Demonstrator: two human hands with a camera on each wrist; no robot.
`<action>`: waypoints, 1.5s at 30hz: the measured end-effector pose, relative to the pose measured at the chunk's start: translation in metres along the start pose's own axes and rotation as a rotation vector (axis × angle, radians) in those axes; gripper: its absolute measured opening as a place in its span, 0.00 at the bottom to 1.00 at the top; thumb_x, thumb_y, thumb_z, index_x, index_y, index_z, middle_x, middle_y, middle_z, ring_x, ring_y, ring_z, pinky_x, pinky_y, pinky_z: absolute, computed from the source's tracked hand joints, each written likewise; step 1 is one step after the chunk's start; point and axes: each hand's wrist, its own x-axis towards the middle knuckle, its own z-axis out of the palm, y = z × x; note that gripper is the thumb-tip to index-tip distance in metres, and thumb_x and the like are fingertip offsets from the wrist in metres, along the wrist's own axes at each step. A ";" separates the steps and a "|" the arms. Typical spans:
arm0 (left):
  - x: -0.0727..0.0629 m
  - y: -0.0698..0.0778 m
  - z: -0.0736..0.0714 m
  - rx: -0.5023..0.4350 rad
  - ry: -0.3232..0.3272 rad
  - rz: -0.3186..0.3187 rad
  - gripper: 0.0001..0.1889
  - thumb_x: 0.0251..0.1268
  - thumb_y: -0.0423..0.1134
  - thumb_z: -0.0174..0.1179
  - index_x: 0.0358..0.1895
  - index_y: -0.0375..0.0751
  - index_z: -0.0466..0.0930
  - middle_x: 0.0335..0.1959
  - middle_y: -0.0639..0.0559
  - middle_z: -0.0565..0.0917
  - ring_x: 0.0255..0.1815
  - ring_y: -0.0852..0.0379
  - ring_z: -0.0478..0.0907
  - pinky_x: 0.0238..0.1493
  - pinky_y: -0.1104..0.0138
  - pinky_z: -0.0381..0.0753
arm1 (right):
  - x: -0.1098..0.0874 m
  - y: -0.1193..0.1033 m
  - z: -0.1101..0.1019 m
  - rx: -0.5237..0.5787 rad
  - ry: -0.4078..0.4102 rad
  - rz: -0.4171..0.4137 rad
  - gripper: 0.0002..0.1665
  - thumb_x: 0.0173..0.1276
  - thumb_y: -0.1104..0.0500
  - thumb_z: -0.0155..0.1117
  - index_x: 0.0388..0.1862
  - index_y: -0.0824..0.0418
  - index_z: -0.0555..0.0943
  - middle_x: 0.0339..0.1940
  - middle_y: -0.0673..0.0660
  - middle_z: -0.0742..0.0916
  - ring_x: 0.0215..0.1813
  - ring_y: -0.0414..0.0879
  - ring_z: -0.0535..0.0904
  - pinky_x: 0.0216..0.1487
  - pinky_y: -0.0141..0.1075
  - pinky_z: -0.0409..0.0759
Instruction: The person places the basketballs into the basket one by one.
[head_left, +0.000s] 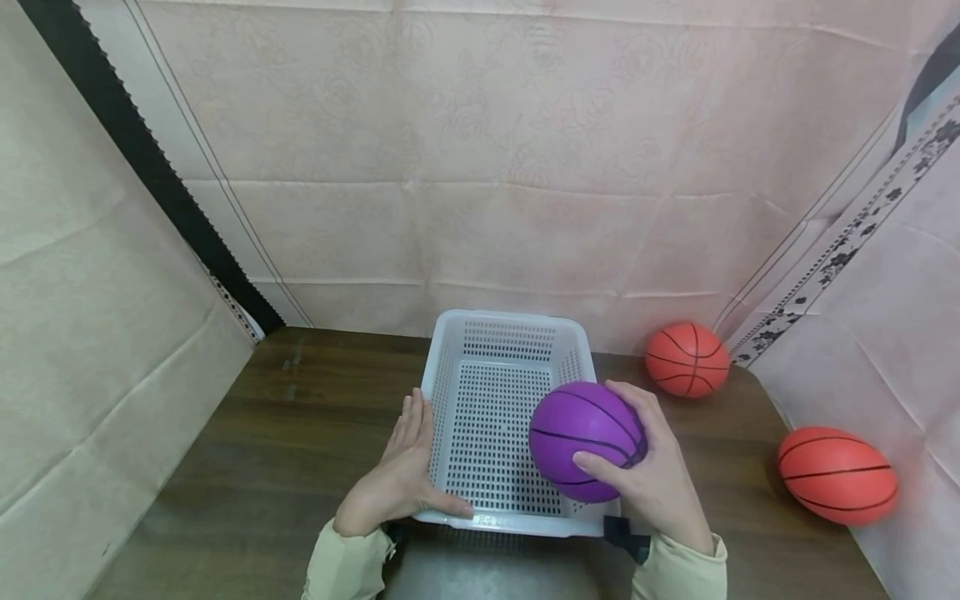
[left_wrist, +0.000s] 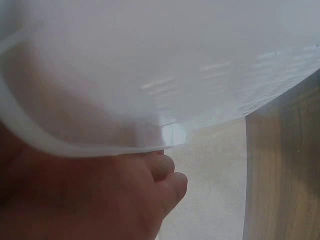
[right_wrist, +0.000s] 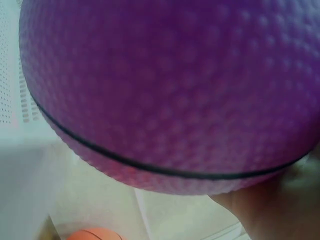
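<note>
A white perforated plastic basket (head_left: 498, 437) sits on the wooden table. Along its left side lies my left hand (head_left: 401, 479), fingers straight against the outer wall and thumb over the front rim. In the left wrist view the fingers (left_wrist: 172, 187) show just below the basket's rim (left_wrist: 90, 151). My right hand (head_left: 663, 475) grips a purple ball with black lines (head_left: 585, 442) over the basket's right front part, thumb on the near side and fingers round the far right. The purple ball (right_wrist: 170, 90) fills most of the right wrist view and hides much of that hand.
Near the back right corner an orange-red ball (head_left: 687, 360) rests on the table (head_left: 300, 450). Another orange-red ball (head_left: 837, 476) lies at the table's right edge. Pale cloth walls (head_left: 525, 167) enclose the back and both sides.
</note>
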 end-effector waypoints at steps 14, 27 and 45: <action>-0.002 0.000 -0.001 0.005 0.000 0.015 0.83 0.24 0.66 0.78 0.74 0.34 0.22 0.73 0.48 0.14 0.74 0.51 0.12 0.73 0.48 0.28 | 0.003 0.001 0.009 0.018 -0.050 -0.010 0.48 0.46 0.52 0.83 0.66 0.37 0.70 0.61 0.43 0.72 0.57 0.53 0.75 0.47 0.53 0.81; -0.002 0.001 -0.001 0.012 0.001 0.006 0.84 0.23 0.67 0.79 0.74 0.34 0.22 0.74 0.48 0.15 0.75 0.49 0.14 0.73 0.48 0.28 | 0.001 -0.002 0.012 -0.029 -0.087 -0.004 0.51 0.43 0.49 0.84 0.66 0.34 0.69 0.61 0.43 0.72 0.57 0.53 0.74 0.45 0.51 0.81; -0.001 0.001 -0.001 -0.001 0.008 -0.005 0.84 0.21 0.67 0.79 0.75 0.35 0.22 0.74 0.49 0.15 0.74 0.51 0.14 0.74 0.49 0.28 | -0.003 -0.012 0.024 -0.268 -0.205 -0.020 0.54 0.38 0.34 0.81 0.67 0.30 0.67 0.68 0.45 0.62 0.59 0.57 0.71 0.45 0.53 0.81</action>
